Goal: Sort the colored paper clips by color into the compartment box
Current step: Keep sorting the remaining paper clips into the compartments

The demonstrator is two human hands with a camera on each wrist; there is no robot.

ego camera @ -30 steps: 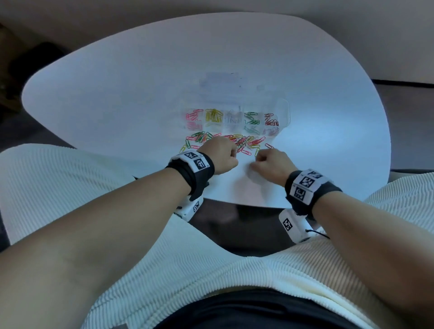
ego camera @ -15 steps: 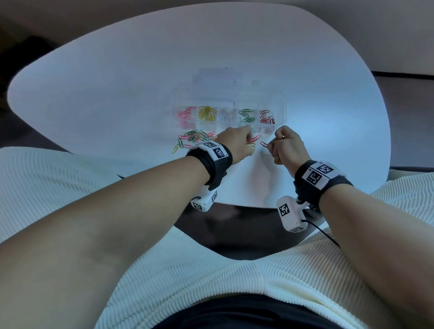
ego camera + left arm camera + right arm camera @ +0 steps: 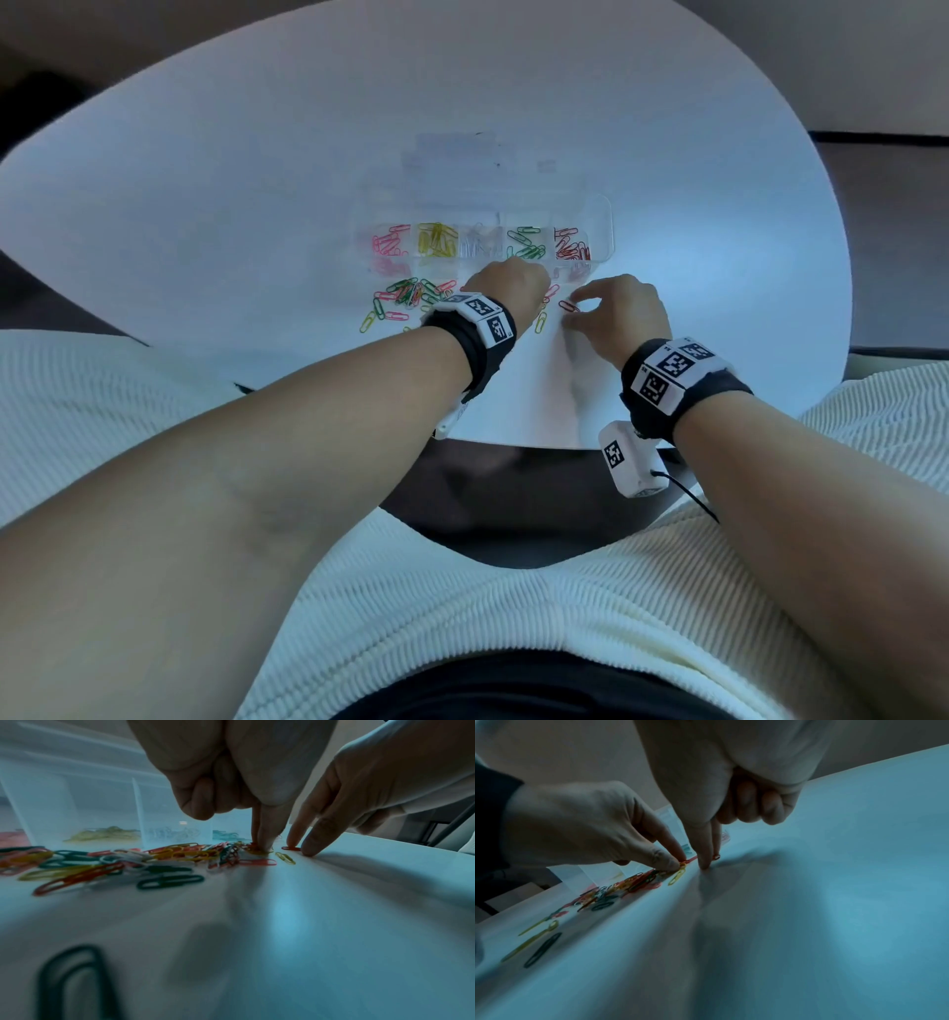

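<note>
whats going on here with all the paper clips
A person is sorting clips by color into a clear box on a white table. Pink, yellow, white, green and red clips already lie in separate compartments. A mixed pile remains in front of the box. The left hand pinches at the pile's edge, while the right hand closes thumb and forefinger on a lone red clip lying on the table.

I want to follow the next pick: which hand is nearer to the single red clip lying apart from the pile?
Right. The right hand has fingertips down at the red clip, while the left hand works beside it in the pile.
</note>
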